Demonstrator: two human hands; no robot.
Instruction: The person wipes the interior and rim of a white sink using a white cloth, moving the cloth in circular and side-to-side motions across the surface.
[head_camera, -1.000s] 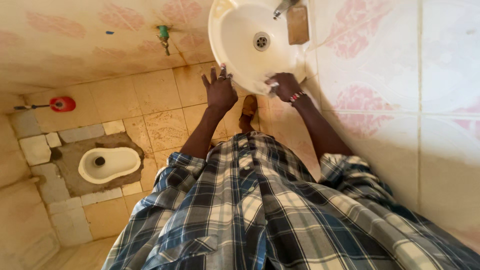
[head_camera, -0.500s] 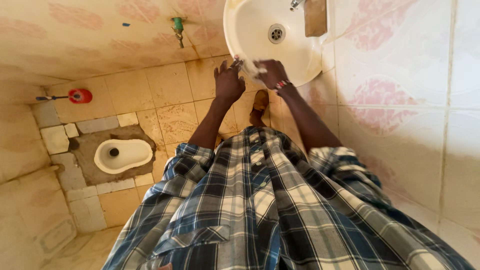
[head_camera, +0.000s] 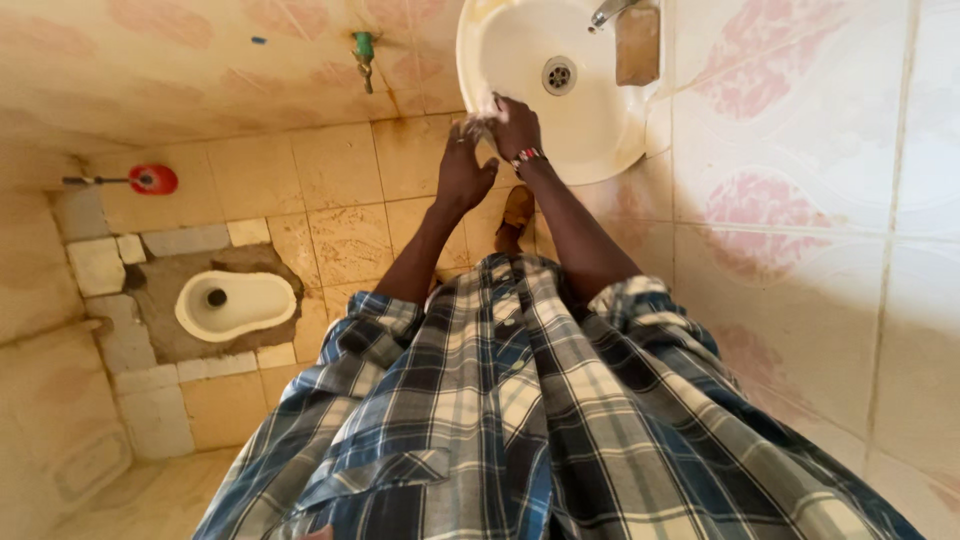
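Stained beige tiled floor with squat toilet; pink-patterned wall tiles (glossy); green wall tap; red brush.

Two bare hands, the left hand and the right hand. One white washbasin with one metal tap. One squat toilet pan. One green wall tap. One red-headed brush. One beaded wristband.

The left hand and right hand have closed together over the basin rim, seemingly rubbing.
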